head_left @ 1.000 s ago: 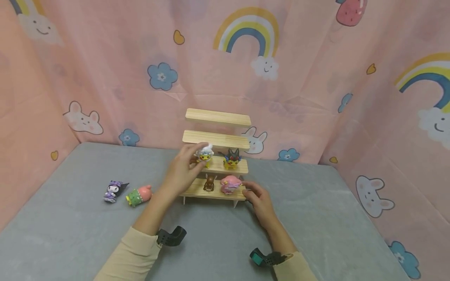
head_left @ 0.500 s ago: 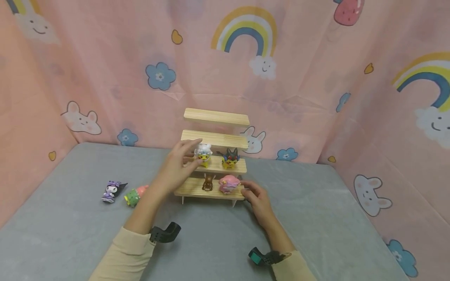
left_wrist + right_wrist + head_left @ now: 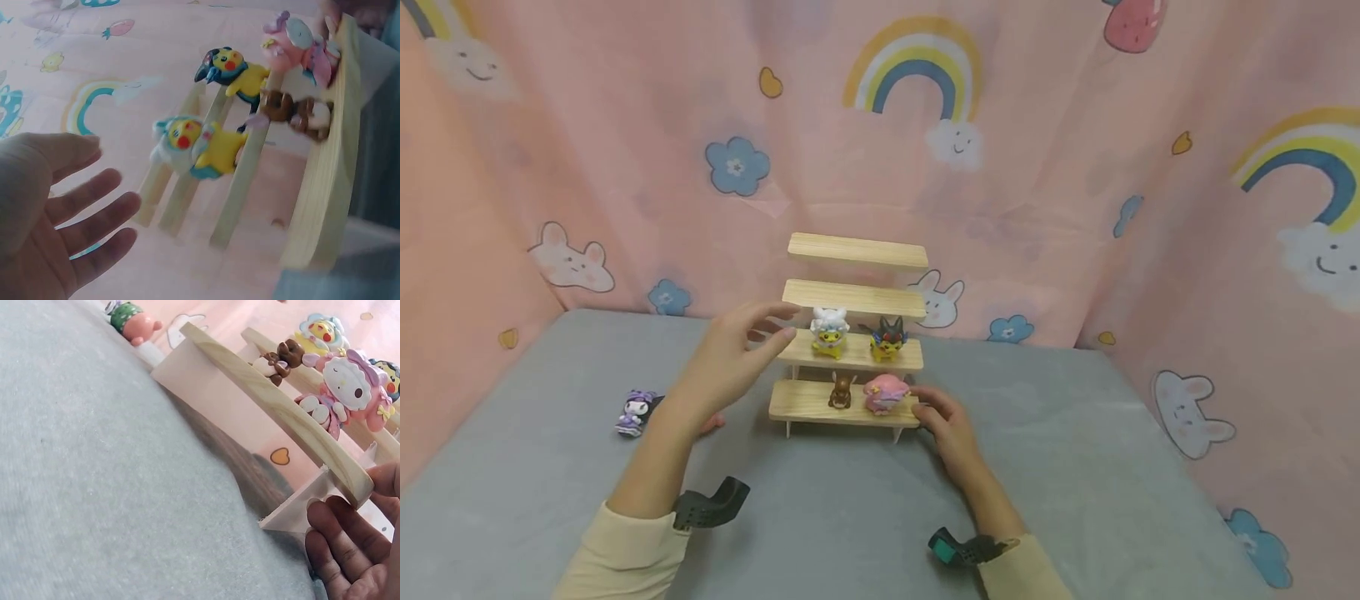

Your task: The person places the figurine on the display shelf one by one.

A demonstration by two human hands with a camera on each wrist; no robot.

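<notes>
A four-tier wooden display stand (image 3: 805,402) stands on the grey cloth. On its second tier from the bottom are a white-hooded yellow figurine (image 3: 829,335) and a dark-hooded yellow figurine (image 3: 889,342). The lowest tier bears a small brown figurine (image 3: 840,393) and a pink-hooded figurine (image 3: 886,394). Left of the white-hooded figurine, my left hand (image 3: 722,358) hovers apart from it, fingers spread and holding nothing; the left wrist view shows the gap. My right hand (image 3: 953,437) grips the right end of the lowest tier, with fingertips (image 3: 322,515) below the board.
A purple-and-black figurine (image 3: 636,412) stands on the cloth at left. Beside it, a green-and-pink figurine (image 3: 134,325) lies mostly hidden behind my left forearm in the head view. A pink patterned curtain (image 3: 1037,208) rises behind the stand.
My left hand has let go of the white-hooded figurine and drawn back to the left, leaving it standing on the tier. The right hand stays at the stand's right end.
</notes>
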